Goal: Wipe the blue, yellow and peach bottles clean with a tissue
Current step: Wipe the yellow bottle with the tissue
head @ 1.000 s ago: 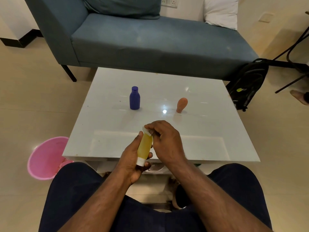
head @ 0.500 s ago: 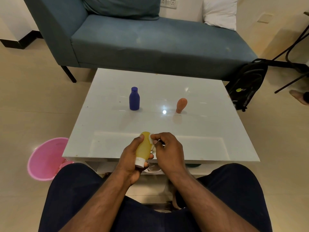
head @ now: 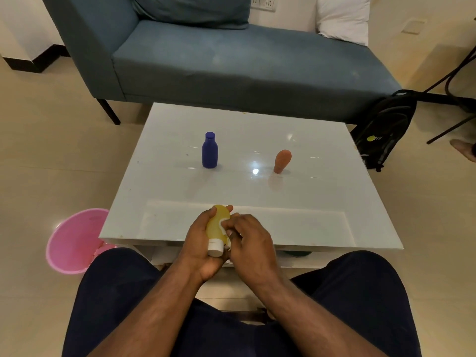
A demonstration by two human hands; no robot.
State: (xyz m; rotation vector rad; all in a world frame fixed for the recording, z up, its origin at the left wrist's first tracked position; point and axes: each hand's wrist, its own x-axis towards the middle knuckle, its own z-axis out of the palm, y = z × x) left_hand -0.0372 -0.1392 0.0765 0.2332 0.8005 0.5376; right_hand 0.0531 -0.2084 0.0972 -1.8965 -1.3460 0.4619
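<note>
Left hand [head: 199, 247] gripping the yellow bottle [head: 217, 228] around its body, fingers and thumb curled round it, white cap [head: 215, 248] pointing back toward the seated person's lap, rounded end reaching forward over the near edge of the white desk [head: 322, 202]. Right hand [head: 251, 243] pinching a small piece of white tissue [head: 223, 226] in curled fingers and pressing it against the side of the yellow bottle, most of the tissue being hidden under the fingers. Both hands meeting just above the near desk edge, touching each other beside the bottle. Blue bottle [head: 210, 150] standing upright on the desk, left of centre, cap on. Peach bottle [head: 282, 161] standing on its narrow end to the right of the blue one, well apart from it, leaning slightly, a bright light reflection lying on the glossy surface between the two. Pink bin [head: 74, 240] sitting on the tiled floor beside the near left corner of the desk. Blue-grey sofa [head: 231, 63] running behind the desk, with a white pillow [head: 343, 19] at its right end. Black backpack [head: 383, 130] lying on the floor near the far right corner of the desk. Dark trousers [head: 121, 305] covering both knees in the foreground.
</note>
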